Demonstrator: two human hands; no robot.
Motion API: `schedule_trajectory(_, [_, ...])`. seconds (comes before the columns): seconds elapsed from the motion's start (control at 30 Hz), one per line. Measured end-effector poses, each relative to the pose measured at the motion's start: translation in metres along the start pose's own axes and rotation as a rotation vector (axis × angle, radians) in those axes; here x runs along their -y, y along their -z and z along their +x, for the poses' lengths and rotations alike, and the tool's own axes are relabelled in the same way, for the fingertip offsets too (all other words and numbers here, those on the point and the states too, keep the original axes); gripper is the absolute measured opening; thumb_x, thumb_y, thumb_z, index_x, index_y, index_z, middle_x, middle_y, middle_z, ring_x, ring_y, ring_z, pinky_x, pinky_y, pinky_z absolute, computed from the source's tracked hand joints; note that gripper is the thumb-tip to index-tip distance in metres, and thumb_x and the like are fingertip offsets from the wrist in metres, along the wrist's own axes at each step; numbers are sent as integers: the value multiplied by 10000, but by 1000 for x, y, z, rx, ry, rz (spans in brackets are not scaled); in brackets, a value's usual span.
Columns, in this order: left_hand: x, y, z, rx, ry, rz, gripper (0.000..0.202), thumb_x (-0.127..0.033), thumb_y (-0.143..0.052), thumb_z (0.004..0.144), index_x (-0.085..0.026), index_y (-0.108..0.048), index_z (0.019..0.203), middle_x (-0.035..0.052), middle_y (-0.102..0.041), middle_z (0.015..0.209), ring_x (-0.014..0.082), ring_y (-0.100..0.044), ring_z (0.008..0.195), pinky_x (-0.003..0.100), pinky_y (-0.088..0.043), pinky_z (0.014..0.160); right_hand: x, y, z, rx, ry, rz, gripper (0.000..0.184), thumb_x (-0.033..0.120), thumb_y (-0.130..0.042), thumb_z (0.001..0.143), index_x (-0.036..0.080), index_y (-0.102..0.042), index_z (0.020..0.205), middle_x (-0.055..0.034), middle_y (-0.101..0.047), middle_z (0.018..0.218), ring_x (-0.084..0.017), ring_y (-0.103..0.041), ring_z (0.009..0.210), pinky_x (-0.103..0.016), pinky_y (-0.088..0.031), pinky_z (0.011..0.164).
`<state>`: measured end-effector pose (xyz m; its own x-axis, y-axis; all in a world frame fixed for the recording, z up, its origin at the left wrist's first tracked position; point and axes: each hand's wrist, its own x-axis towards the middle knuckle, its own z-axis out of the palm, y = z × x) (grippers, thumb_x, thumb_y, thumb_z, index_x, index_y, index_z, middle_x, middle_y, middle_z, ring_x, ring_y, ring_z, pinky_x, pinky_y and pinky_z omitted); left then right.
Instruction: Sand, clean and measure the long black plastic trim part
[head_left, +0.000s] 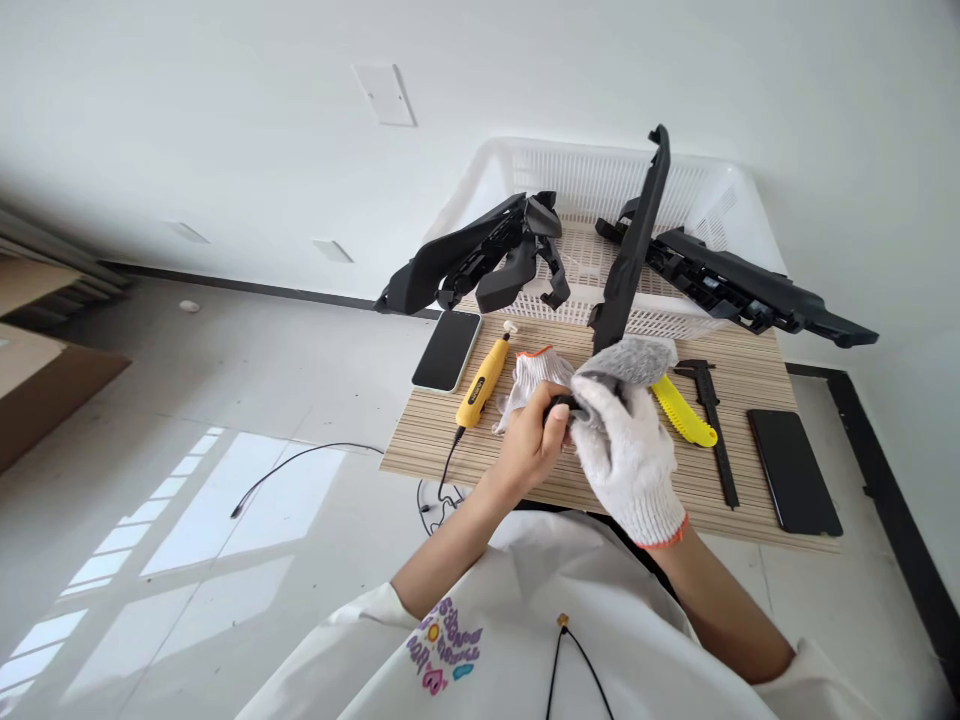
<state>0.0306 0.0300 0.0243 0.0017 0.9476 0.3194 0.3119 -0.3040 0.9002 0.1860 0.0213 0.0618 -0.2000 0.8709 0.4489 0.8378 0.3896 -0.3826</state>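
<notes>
My right hand (626, 450) wears a white knit glove with grey fingers. Those fingers curl round the lower end of a long black plastic strip (637, 230), which leans up out of the white basket (705, 190). My bare left hand (529, 440) is closed, its thumb and fingers pinching the dark tip that sticks out below the glove. A second white glove (534, 372) lies on the slatted table (465, 440) just behind my left hand.
A yellow corded rotary tool (484, 383) and a phone (447, 350) lie at the left. A yellow utility knife (682, 412), a black caliper (712, 425) and a dark phone (793, 470) lie at the right. Other black plastic parts (480, 255) (742, 285) overhang the basket. Cardboard boxes (45, 370) stand on the floor.
</notes>
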Motion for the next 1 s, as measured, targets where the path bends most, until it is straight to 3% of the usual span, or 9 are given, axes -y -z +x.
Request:
schedule_trajectory(0.1, [-2, 4, 0, -11, -63, 115, 396, -541, -376, 1026, -212, -595, 1007, -37, -585, 579, 145, -566, 511, 273, -425, 557, -4, 0, 3, 60, 57, -11, 430, 455, -530, 975, 304, -631, 1365, -88, -596, 1220, -214, -602, 1027, -318, -541, 817])
schedule_trajectory(0.2, [-5, 8, 2, 44, -131, 164, 398, -533, -383, 1027, -206, -610, 1019, -47, -577, 543, 139, -573, 488, 261, -424, 549, -4, 1, 5, 9, 43, -44, 416, 467, -513, 972, 307, -658, 1328, -91, -592, 1209, -240, -586, 1053, -347, -541, 820])
schedule_trajectory(0.4, [-7, 12, 6, -103, -357, 329, 397, -441, -356, 1043, -197, -634, 898, -32, -566, 533, 117, -499, 438, 254, -345, 489, 0, 3, 5, 14, 142, -11, 479, 487, -525, 964, 276, -615, 1385, -63, -625, 1302, -271, -559, 1161, -362, -541, 883])
schedule_trajectory(0.53, [-11, 15, 6, -132, -522, 388, 428, -423, -337, 1051, -187, -665, 909, -6, -634, 578, 113, -519, 451, 249, -366, 500, 0, 3, 4, -104, 85, -23, 450, 457, -506, 969, 280, -631, 1363, -36, -690, 1215, -277, -565, 1116, -388, -546, 886])
schedule_trajectory(0.7, [-18, 20, 9, -229, -536, 488, 427, -354, -315, 1054, -195, -649, 841, -16, -578, 516, 117, -509, 439, 259, -355, 503, 4, 4, -1, -38, 226, 6, 556, 485, -532, 942, 210, -577, 1423, -90, -636, 1351, -309, -529, 1279, -409, -542, 972])
schedule_trajectory(0.83, [-23, 17, 7, -194, -650, 469, 392, -373, -344, 1042, -199, -631, 839, -28, -554, 501, 103, -474, 403, 245, -361, 484, 0, 8, 5, -99, 136, -4, 517, 422, -475, 981, 222, -551, 1451, -75, -638, 1356, -281, -562, 1241, -401, -529, 992])
schedule_trajectory(1.0, [-22, 15, 8, -211, -654, 507, 304, -361, -426, 1010, -208, -619, 831, -44, -509, 468, 108, -462, 386, 253, -335, 468, 2, 12, 7, -5, 187, 23, 493, 494, -429, 986, 231, -660, 1333, -77, -690, 1202, -264, -582, 1182, -358, -549, 925])
